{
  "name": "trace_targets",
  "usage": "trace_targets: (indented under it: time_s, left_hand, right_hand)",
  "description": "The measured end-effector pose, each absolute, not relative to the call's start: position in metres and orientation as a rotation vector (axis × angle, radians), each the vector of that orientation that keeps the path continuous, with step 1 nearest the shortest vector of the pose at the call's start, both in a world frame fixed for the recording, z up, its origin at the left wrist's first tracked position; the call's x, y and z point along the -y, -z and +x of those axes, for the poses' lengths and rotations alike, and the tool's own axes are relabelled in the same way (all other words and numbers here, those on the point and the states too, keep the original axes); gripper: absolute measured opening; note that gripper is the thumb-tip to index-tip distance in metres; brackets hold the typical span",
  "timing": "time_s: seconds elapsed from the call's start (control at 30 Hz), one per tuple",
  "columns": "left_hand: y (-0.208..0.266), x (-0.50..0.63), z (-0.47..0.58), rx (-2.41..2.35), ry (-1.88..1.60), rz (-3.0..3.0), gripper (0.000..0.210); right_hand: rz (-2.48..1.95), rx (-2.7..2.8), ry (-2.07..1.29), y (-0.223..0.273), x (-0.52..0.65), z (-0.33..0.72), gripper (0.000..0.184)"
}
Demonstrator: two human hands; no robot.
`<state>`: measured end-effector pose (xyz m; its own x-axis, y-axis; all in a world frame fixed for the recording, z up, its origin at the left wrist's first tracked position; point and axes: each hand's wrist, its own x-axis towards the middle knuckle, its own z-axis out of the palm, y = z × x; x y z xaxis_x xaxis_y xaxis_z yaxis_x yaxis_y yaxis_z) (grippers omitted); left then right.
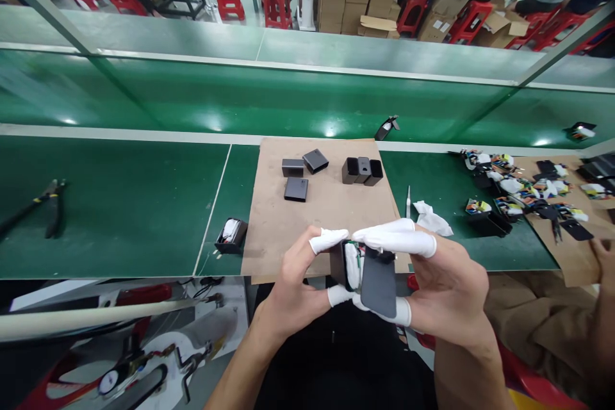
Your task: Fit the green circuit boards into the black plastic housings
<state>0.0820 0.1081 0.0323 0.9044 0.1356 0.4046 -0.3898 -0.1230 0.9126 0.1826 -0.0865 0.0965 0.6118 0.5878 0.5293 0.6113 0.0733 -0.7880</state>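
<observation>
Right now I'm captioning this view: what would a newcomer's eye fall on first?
Probably the left hand and right hand at lower centre, with white finger covers, holding an open black case and flat dark grey panel. Next, small dark cases on the brown cardboard sheet beyond, then the pile of white and yellow parts at right.

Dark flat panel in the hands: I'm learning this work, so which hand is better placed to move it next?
Probably the right hand: it holds the dark flat panel, while the left hand holds the black case beside it.
</observation>
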Motion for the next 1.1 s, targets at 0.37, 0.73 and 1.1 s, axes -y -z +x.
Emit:
trace_targets:
  time_s: [0.37, 0.73, 1.1]
  left_hand:
    - [-0.033, -0.107, 0.080, 0.202, -0.456, 1.628, 0.074]
    - [-0.030, -0.104, 0.081, 0.181, -0.469, 1.630, 0.070]
    - [-0.032, -0.099, 0.083, 0.175, -0.457, 1.507, 0.078]
  right_hand:
    - [-1.575, 0.998, 0.019, -0.096, 0.087, 0.183, 0.075]
    - [-1.616, 1.023, -0.015, -0.099, 0.087, 0.183, 0.073]
    - [-1.695, 1.034, -0.101, -0.097, 0.088, 0.186, 0.082]
